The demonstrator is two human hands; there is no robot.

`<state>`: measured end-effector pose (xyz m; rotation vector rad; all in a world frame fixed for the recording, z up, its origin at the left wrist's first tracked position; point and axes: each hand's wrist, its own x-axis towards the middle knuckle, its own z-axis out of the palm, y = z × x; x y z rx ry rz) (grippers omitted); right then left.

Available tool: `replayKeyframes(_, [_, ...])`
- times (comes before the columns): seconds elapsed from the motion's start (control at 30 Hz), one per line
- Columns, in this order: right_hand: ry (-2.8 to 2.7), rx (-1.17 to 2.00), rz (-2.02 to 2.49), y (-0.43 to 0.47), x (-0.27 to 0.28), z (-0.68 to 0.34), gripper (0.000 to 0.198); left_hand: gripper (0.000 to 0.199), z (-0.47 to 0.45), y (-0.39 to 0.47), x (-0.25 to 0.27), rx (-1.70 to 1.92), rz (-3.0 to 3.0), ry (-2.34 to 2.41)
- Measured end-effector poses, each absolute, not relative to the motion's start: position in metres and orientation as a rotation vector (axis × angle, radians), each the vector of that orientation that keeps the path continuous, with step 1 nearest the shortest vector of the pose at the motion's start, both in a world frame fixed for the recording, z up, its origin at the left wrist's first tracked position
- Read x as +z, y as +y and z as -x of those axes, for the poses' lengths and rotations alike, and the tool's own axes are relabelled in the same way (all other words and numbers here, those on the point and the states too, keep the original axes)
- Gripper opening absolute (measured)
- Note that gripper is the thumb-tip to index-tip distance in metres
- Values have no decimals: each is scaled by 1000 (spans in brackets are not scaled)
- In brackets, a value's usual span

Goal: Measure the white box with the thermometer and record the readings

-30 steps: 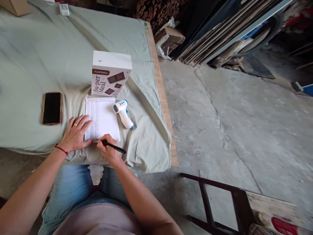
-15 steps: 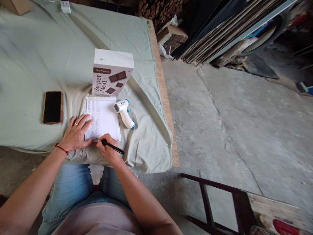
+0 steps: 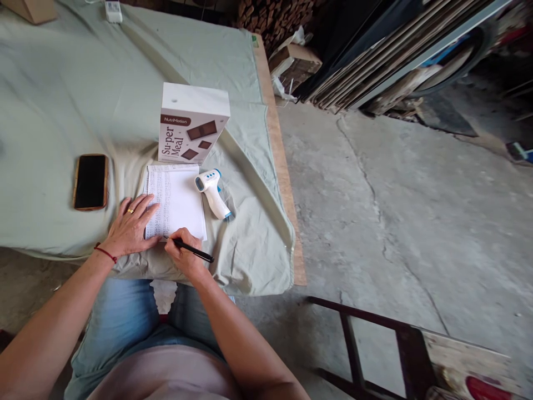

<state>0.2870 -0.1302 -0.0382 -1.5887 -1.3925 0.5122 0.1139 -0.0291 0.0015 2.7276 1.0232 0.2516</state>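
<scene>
My left hand [image 3: 132, 225] lies flat with fingers spread, its fingertips on the left edge of a notepad [image 3: 186, 203]. Handwriting fills columns on the pad's left part, and the right part is blank. In my right hand [image 3: 183, 251] a black pen [image 3: 195, 251] is pinched, its tip low on the page near the written columns. Just right of the pad rests a white and blue infrared thermometer [image 3: 213, 193]. A white "Super Meal" box [image 3: 192, 123] stands upright behind the pad. Left of my left hand lies a phone [image 3: 90, 182] with a dark screen.
A pale green cloth [image 3: 62, 111] covers the table, whose wooden edge [image 3: 283, 183] shows at the right. A small white device [image 3: 113, 11] and a cardboard box [image 3: 33, 10] sit at the back. A dark-framed chair or stool [image 3: 375, 333] stands on the concrete floor at lower right.
The whole view has shifted very slightly. Both hands and the pen keep nearly the same place on the notepad.
</scene>
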Motion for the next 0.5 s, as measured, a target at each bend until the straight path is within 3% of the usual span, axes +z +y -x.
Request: replayKeyframes(0.5, [-1376, 482, 1620, -130, -40, -287, 6, 74, -114, -29, 1, 265, -2724, 1022])
